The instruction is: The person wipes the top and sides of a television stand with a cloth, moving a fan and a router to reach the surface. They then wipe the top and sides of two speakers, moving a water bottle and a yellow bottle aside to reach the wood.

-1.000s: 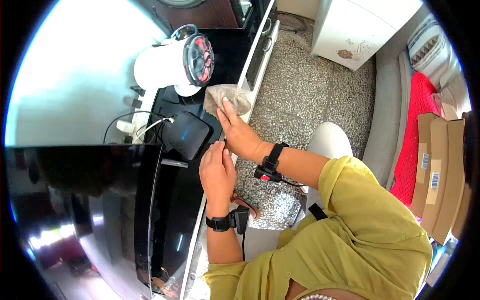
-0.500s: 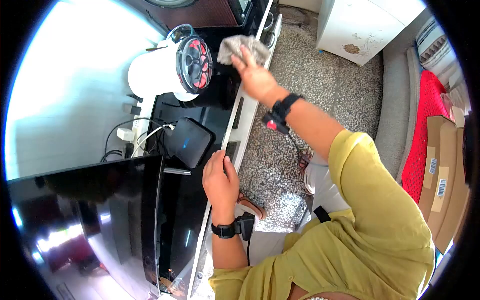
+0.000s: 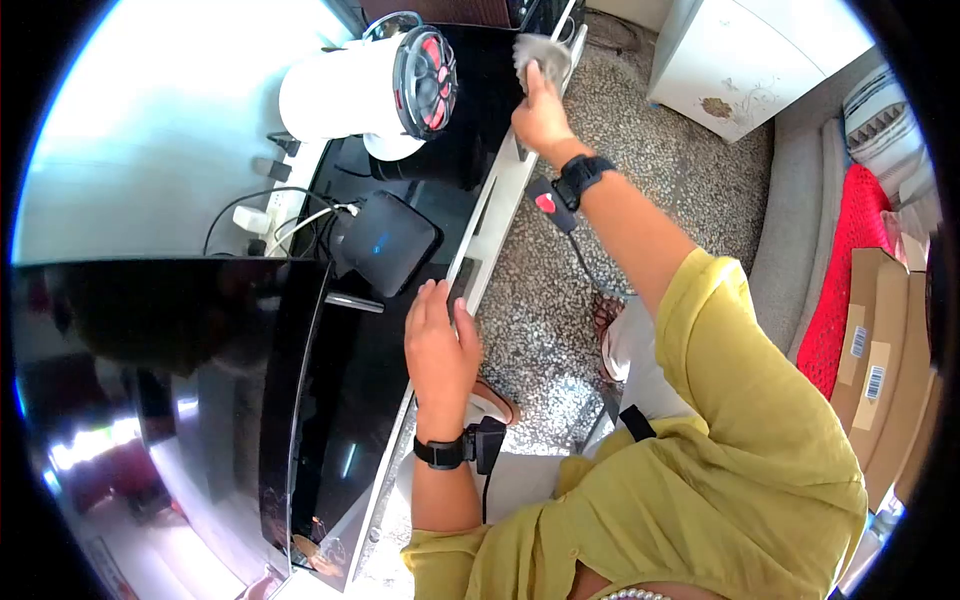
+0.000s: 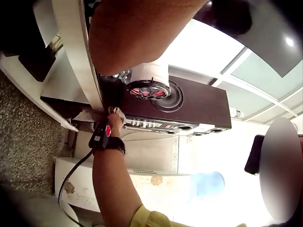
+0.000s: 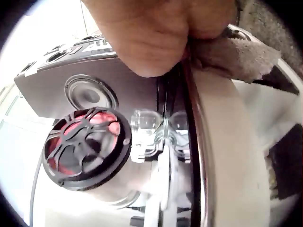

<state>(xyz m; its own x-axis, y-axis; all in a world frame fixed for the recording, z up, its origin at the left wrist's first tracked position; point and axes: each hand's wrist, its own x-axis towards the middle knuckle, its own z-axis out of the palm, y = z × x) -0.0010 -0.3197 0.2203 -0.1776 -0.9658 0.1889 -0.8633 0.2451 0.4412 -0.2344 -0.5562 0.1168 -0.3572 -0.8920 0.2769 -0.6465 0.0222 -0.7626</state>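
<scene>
My right hand (image 3: 543, 120) grips a grey-brown cloth (image 3: 543, 58) at the far end of the long black-topped cabinet (image 3: 345, 430), by its pale front edge. In the right wrist view the bunched cloth (image 5: 241, 59) hangs over that edge, and the palm hides most of the fingers. My left hand (image 3: 440, 350) rests at the near part of the edge, fingers straight and holding nothing. A white cylindrical speaker (image 3: 340, 95) with a red and black front lies on its side on the cabinet, left of the right hand.
A black router box (image 3: 390, 243) with cables and a large television (image 3: 180, 360) stand on the cabinet. A dark wooden speaker (image 4: 203, 101) is at the far end. A white fridge-like cabinet (image 3: 750, 60), a grey sofa (image 3: 775, 240) and cardboard boxes (image 3: 880, 340) line the right.
My right hand has carried the cloth away from the left hand, along the cabinet's front edge to its far end. The left hand has stayed at the near edge.
</scene>
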